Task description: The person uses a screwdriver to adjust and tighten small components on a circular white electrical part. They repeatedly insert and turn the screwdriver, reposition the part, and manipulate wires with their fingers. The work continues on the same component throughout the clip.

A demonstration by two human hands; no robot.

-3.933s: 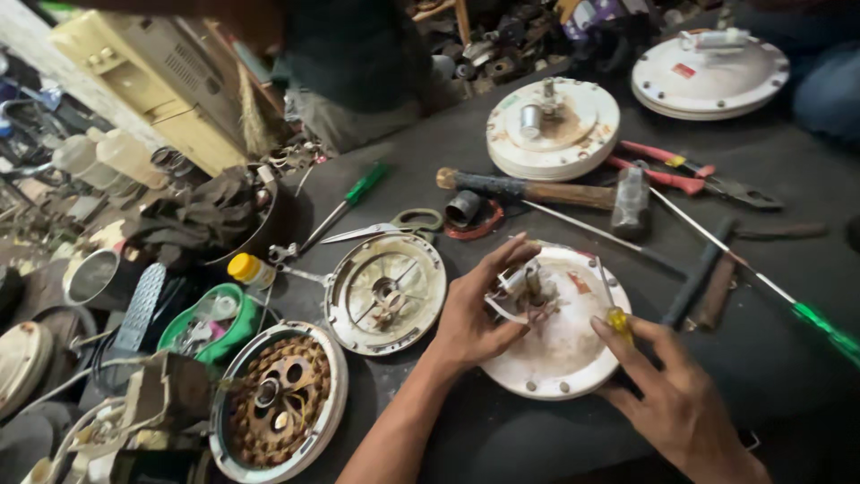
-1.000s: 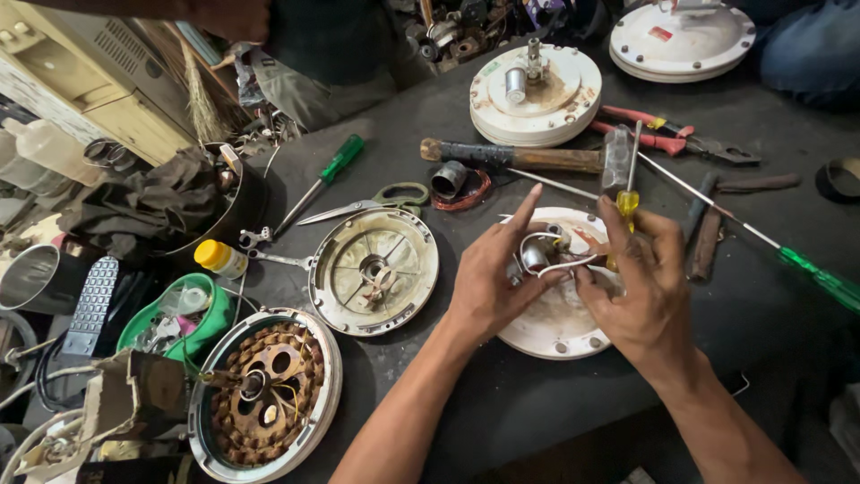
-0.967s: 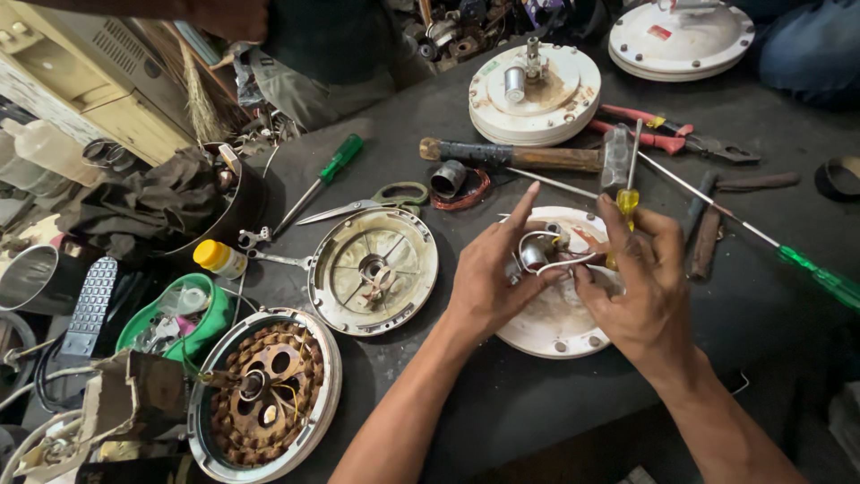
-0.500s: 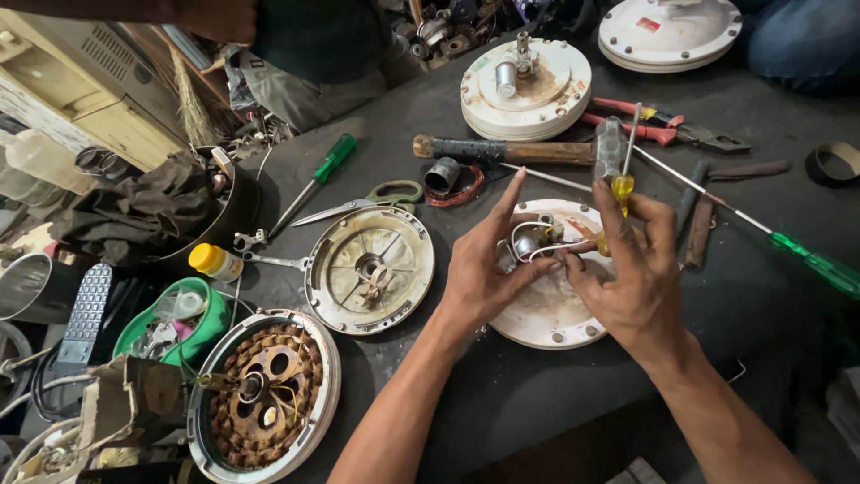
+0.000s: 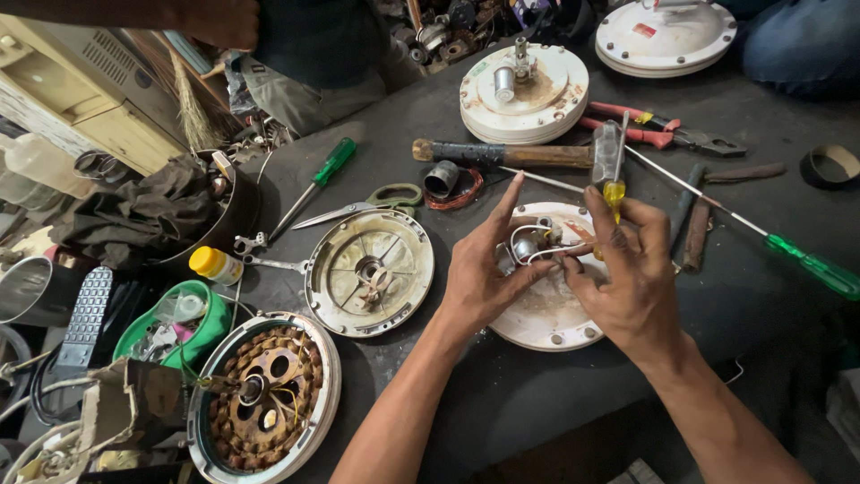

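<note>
Left hand (image 5: 479,269) and right hand (image 5: 632,273) meet, fingers (image 5: 509,202) curled inward.

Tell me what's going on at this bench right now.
A person is working with both hands over a round white motor cover lying on the dark bench. The left hand steadies the wires and small metal part at its centre, while the right hand holds a yellow-handled screwdriver there. An open metal housing, a copper-wound stator, a hammer and green screwdrivers lie around.
</note>
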